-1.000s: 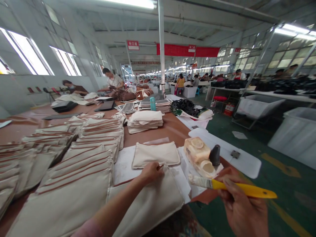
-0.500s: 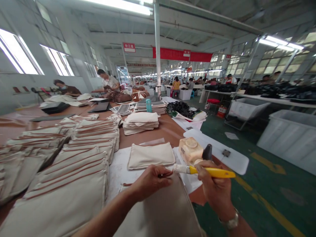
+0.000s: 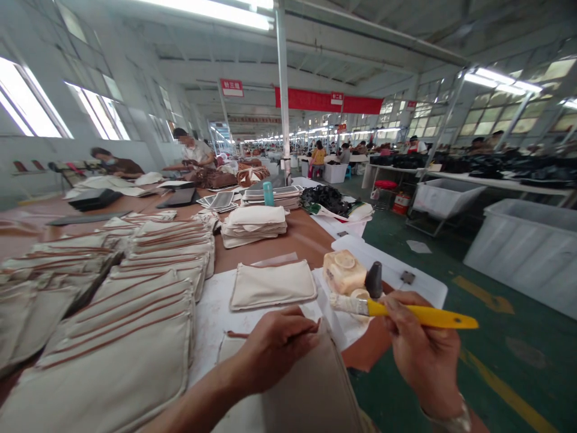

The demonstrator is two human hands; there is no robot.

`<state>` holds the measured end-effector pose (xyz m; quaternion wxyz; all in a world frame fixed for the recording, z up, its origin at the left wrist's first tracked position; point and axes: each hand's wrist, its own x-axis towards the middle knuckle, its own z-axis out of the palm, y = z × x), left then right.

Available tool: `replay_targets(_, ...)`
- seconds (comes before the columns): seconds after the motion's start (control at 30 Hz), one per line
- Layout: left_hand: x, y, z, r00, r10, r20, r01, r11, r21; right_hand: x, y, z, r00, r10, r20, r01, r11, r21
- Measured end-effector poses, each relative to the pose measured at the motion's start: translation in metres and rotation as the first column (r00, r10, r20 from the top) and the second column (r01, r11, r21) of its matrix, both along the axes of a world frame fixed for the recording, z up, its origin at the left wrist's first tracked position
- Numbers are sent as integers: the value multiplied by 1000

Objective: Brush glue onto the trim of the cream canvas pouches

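My right hand [image 3: 421,349] grips a paintbrush [image 3: 419,314] with a yellow handle; its whitish bristles point left, close to the mouth of a stained plastic container [image 3: 343,272]. My left hand [image 3: 282,340] has its fingers closed on the upper edge of a beige fabric piece [image 3: 306,388] at the front of the table. Behind that hand lies a flat beige pouch [image 3: 273,284] on white paper [image 3: 216,300]. A dark cone-shaped object [image 3: 374,280] stands beside the container.
Rows of beige pouches [image 3: 121,343] with brown edging cover the left side. Further back are a stack of beige pieces [image 3: 253,225], a teal bottle [image 3: 268,193] and a bin of black material [image 3: 331,201]. Two people work at the far left.
My right hand has moved right with the brush, taking the bristles away from my left hand toward the container. My left hand has shifted only slightly.
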<state>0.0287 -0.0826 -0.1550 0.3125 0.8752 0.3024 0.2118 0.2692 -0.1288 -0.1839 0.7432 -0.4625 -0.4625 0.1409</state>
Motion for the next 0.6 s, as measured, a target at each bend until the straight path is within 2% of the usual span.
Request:
replay_targets(0.07, 2, -9, 2, 999, -28, -32, 35, 975, 218, 5, -4, 8, 987, 66, -149, -70, 997, -20)
replay_targets(0.1, 2, -13, 2, 998, -40, -50, 54, 939, 340, 6, -7, 13, 969, 99, -225, -108, 994, -30)
replay_targets(0.13, 3, -16, 2, 997, -40, -69, 67, 883, 465, 5, -10, 19, 947, 126, -296, -143, 989, -37)
replay_targets(0.2, 4, -21, 4, 994, -12, -109, 83, 736, 672, 3, -15, 30, 903, 164, -398, -196, 980, -40)
replay_targets(0.27, 3, -24, 7, 989, 18, -146, 105, 612, 784, 0, -20, 37, 883, 189, -430, -224, 974, -32)
replay_targets(0.33, 2, -25, 14, 987, 4, -160, 133, 538, 833, -2, -26, 38, 890, 220, -400, -250, 968, -23)
replay_targets(0.43, 0, -27, 25, 986, -13, -166, 151, 482, 863, 2, -37, 36, 913, 330, -238, -349, 936, -44)
replay_targets(0.5, 0, -29, 31, 986, -8, -166, 150, 474, 868, 6, -44, 37, 909, 403, -105, -411, 910, -61)
replay_targets(0.53, -1, -30, 32, 986, -10, -168, 153, 476, 866, 8, -46, 39, 912, 406, -58, -409, 911, -55)
replay_targets(0.6, -2, -31, 33, 986, -21, -167, 156, 477, 865, 9, -47, 45, 945, 326, -28, -327, 945, -1)
